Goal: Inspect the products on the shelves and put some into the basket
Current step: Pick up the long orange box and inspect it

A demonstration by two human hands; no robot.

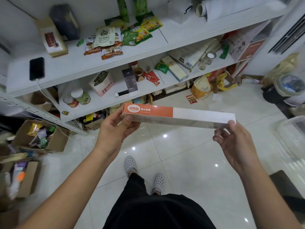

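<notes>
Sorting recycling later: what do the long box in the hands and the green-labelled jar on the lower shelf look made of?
Long box: seemingly matte printed cardboard, with crisp folded edges. Jar: clear plastic or glass, glossy, with a white lid; which one is unclear.

Long orange-and-white box [178,116] held level before white shelves [99,63]; left hand [115,129] grips orange end, right hand [231,138] white end.

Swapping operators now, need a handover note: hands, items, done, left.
Left hand grips the orange end of the long orange-and-white box; right hand supports the white end with its fingertips. Box is held level over the floor, in front of the shelves, under inspection. No basket identifiable in view. Left: finish checking, then place the box in the basket or reshelve it.
</notes>
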